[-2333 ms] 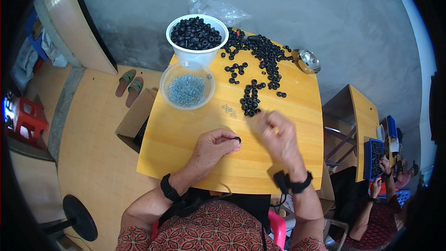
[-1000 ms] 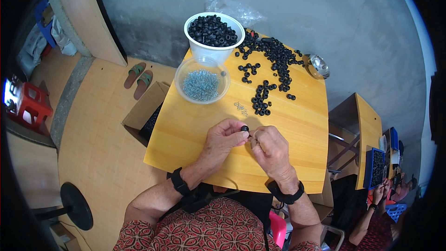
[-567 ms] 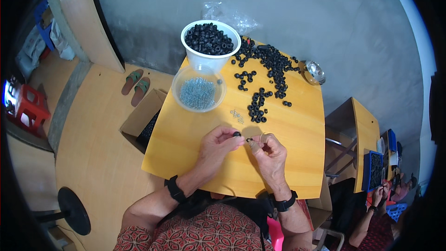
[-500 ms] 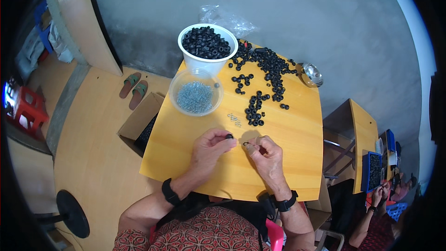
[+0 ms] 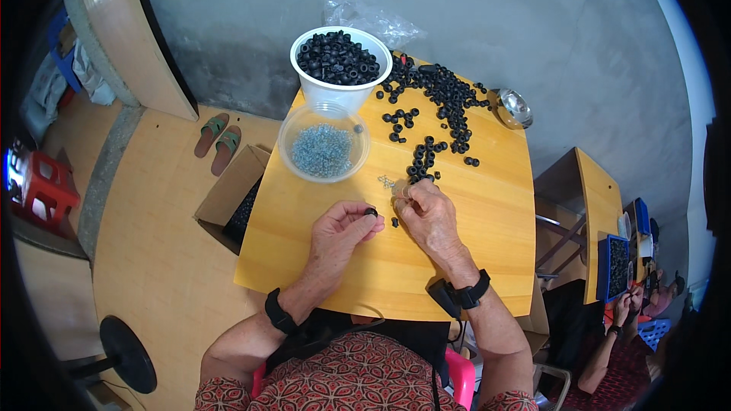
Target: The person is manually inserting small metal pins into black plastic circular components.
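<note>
My left hand (image 5: 341, 230) pinches a small black rubber ring (image 5: 371, 212) between thumb and fingertips above the yellow wooden table (image 5: 487, 228). My right hand (image 5: 428, 215) reaches toward a few small clear pieces (image 5: 388, 183) lying on the table, its fingers curled; what it holds I cannot make out. One more black ring (image 5: 394, 222) lies between my hands. A loose heap of black rings (image 5: 440, 106) spreads over the far side of the table. A clear bowl of small blue-grey parts (image 5: 324, 151) and a white bucket of black rings (image 5: 339, 61) stand at the far left.
A small shiny metal bowl (image 5: 514, 109) sits at the far right corner. An open cardboard box (image 5: 232, 198) stands on the floor left of the table, with sandals (image 5: 217, 135) beyond it. Another person (image 5: 624, 335) works at a neighbouring table on the right.
My hands came together over the table, then drew slightly apart; the right hand has moved forward to the clear pieces while the left keeps its black ring.
</note>
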`<state>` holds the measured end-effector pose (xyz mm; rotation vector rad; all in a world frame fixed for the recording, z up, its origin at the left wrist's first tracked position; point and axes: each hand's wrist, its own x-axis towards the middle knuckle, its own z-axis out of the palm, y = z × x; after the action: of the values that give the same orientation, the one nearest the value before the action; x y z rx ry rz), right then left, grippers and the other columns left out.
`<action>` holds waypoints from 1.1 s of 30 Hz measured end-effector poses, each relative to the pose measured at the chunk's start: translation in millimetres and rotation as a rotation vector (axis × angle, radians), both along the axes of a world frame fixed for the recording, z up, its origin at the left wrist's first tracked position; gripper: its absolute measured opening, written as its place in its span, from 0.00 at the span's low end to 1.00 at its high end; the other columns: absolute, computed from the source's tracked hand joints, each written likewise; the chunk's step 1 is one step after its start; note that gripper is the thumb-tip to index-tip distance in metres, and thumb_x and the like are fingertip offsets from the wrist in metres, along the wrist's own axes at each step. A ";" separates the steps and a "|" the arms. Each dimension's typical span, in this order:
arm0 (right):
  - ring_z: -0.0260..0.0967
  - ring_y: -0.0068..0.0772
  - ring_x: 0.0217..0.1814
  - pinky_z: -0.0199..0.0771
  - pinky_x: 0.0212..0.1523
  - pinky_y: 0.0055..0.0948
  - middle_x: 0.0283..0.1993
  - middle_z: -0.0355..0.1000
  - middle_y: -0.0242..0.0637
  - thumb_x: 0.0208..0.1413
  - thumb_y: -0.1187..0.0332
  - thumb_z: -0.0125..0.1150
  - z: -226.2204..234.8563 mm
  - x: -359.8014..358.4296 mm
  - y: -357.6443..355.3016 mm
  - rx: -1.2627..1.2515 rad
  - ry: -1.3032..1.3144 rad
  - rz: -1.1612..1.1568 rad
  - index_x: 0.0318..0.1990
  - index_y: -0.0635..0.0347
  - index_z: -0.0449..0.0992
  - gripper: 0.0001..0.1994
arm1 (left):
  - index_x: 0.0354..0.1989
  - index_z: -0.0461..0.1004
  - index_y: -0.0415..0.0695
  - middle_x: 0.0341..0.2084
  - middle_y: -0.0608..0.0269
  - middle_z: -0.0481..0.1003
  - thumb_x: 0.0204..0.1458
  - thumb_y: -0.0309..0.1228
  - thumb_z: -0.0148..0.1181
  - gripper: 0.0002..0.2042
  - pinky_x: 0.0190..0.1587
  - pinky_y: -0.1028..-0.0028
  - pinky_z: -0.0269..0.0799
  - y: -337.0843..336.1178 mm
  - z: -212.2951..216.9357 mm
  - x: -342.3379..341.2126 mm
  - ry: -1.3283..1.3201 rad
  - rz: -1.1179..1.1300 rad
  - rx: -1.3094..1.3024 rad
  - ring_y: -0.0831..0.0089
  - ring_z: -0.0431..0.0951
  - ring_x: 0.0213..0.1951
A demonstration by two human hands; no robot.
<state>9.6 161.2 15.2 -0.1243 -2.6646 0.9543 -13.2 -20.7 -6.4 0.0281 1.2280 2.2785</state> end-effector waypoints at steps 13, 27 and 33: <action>0.71 0.47 0.33 0.72 0.32 0.39 0.31 0.70 0.42 0.48 0.74 0.62 -5.3 -3.8 0.7 0.113 0.016 0.011 0.33 0.60 0.74 0.05 | 0.45 0.72 0.39 0.37 0.59 0.79 0.57 0.25 0.59 0.09 0.44 0.78 0.75 -0.4 1.1 1.1 0.004 0.004 -0.032 0.74 0.80 0.41; 0.62 0.22 0.30 0.66 0.33 0.21 0.32 0.70 0.32 0.52 0.80 0.61 40.3 23.8 -18.8 -0.490 -0.041 0.206 0.34 0.66 0.75 0.03 | 0.50 0.72 0.36 0.41 0.59 0.77 0.59 0.25 0.57 0.12 0.49 0.77 0.75 -0.7 -2.6 4.8 0.073 -0.104 0.021 0.74 0.79 0.43; 0.67 0.27 0.30 0.69 0.32 0.24 0.32 0.72 0.36 0.51 0.80 0.62 47.6 23.0 -24.8 -0.210 -0.058 0.241 0.35 0.67 0.75 0.04 | 0.50 0.72 0.36 0.41 0.61 0.77 0.58 0.24 0.57 0.12 0.48 0.78 0.74 0.9 -6.5 7.1 0.187 -0.078 -0.030 0.77 0.78 0.41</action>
<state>32.6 136.4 62.8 0.1290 -2.6680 1.3241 -6.1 -19.8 -12.9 0.2793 1.3301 2.2294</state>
